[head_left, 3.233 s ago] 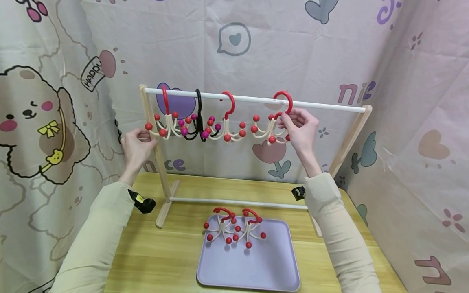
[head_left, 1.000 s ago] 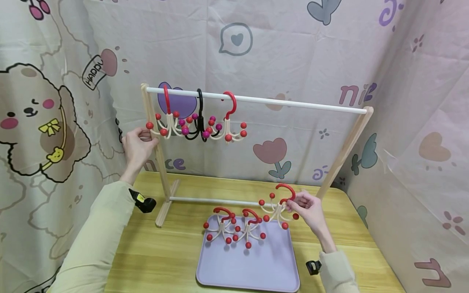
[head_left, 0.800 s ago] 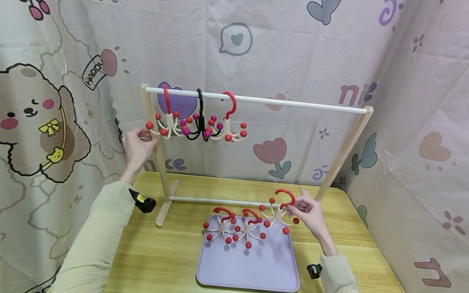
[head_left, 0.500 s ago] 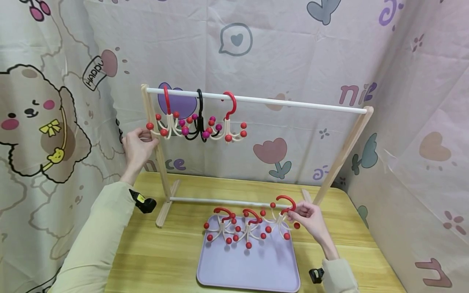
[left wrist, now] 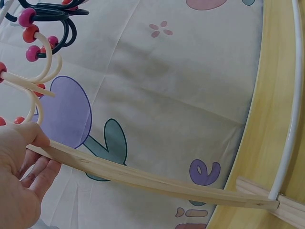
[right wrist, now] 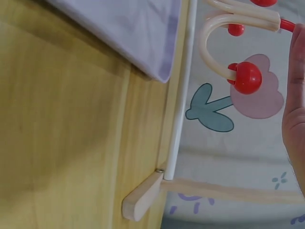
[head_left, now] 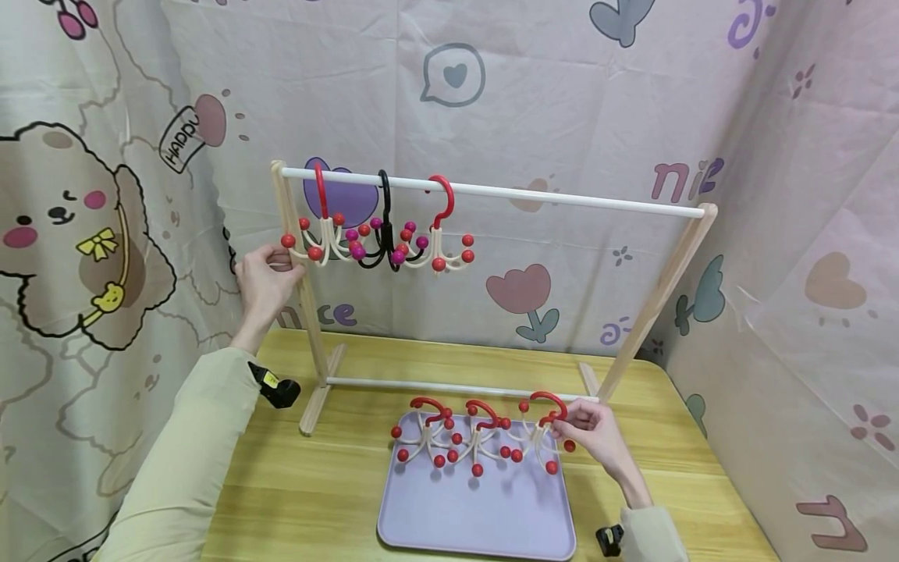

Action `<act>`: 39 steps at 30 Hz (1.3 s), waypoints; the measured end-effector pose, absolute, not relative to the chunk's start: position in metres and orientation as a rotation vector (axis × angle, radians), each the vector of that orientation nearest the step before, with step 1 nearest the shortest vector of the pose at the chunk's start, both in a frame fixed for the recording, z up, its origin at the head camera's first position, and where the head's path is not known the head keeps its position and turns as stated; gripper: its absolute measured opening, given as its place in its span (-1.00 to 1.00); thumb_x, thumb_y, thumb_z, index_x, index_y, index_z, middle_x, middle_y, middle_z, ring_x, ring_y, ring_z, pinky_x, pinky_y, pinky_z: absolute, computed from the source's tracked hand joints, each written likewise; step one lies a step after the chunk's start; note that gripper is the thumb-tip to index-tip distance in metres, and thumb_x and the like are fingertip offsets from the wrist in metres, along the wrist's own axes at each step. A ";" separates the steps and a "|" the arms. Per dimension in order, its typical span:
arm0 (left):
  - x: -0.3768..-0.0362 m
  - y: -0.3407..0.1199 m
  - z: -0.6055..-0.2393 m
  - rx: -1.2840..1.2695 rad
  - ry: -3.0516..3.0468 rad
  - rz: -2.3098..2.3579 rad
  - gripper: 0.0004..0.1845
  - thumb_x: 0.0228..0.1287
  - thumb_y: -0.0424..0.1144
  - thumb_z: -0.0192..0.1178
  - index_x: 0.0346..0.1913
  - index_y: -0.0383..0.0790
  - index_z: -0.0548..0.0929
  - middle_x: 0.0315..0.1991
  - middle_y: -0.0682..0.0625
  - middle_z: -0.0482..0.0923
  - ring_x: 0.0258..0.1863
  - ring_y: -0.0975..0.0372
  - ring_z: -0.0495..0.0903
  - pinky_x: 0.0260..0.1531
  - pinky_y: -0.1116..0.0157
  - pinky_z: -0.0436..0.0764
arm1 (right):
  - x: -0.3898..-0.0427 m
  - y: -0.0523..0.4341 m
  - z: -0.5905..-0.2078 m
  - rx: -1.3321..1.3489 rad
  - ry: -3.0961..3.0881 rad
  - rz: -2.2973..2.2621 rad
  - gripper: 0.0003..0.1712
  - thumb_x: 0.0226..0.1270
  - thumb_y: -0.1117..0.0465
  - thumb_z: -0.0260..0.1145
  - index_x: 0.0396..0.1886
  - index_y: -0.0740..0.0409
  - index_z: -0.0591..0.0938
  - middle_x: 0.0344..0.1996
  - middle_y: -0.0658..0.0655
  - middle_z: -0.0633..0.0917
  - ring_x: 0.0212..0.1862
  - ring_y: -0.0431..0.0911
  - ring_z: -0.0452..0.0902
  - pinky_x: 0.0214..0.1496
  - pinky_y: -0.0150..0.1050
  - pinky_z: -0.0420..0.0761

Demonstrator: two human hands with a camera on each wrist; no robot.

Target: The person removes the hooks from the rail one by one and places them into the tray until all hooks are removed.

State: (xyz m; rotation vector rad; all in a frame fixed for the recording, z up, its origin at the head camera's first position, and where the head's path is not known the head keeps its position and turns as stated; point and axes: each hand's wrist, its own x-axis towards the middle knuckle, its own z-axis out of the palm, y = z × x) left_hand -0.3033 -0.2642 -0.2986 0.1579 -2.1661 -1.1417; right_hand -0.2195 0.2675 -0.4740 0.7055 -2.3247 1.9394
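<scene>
My right hand (head_left: 590,433) pinches a cream multi-arm hanger with a red hook and red ball tips (head_left: 537,437) at the back right of the lilac tray (head_left: 477,515); whether it touches the tray I cannot tell. Two like hangers (head_left: 449,437) lie on the tray to its left. My left hand (head_left: 263,273) grips the left wooden post (head_left: 298,289) of the small rack. Three hangers (head_left: 382,230), two red-hooked and one black, hang on the rack's white top rail (head_left: 562,199). In the right wrist view, a cream arm with a red ball (right wrist: 248,76) shows beside my palm (right wrist: 294,100).
The rack stands at the back of the yellow wooden table (head_left: 302,492), with a white lower rail (head_left: 435,388) just behind the tray. Printed cloth (head_left: 492,94) hangs behind and on both sides. The rail's right half is bare.
My right hand took the red-hooked hanger off the rail's right part and brought it down to the tray, beside the two lying there. The left hand kept its hold on the post.
</scene>
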 end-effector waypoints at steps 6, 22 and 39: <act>-0.303 -0.264 -0.299 0.154 -2.162 -1.143 -0.69 0.17 -0.35 0.25 -0.03 -0.40 0.71 -0.08 -0.37 0.73 -0.56 0.79 0.33 0.36 0.06 0.35 | -0.219 0.268 -0.481 0.746 -2.312 1.950 -0.84 0.25 0.51 0.32 -0.28 0.61 0.55 -0.39 -0.03 0.82 -0.41 -0.16 0.78 -0.35 -0.15 0.76; -0.304 -0.264 -0.299 0.153 -2.159 -1.149 -0.68 0.16 -0.34 0.24 -0.03 -0.39 0.71 -0.07 -0.38 0.72 -0.52 0.75 0.35 0.46 0.08 0.16 | -0.220 0.271 -0.491 0.726 -2.415 1.917 -0.83 0.28 0.47 0.32 -0.25 0.58 0.56 -0.32 0.51 0.73 -0.35 -0.16 0.79 -0.31 -0.09 0.77; -0.303 -0.263 -0.298 0.156 -2.159 -1.148 -0.69 0.17 -0.35 0.25 -0.03 -0.41 0.71 -0.08 -0.38 0.73 -0.54 0.76 0.34 0.39 0.05 0.29 | -0.221 0.273 -0.497 0.717 -2.393 2.034 -0.73 0.29 0.46 0.31 -0.20 0.68 0.52 -0.30 0.33 0.80 -0.32 -0.16 0.80 -0.23 -0.03 0.77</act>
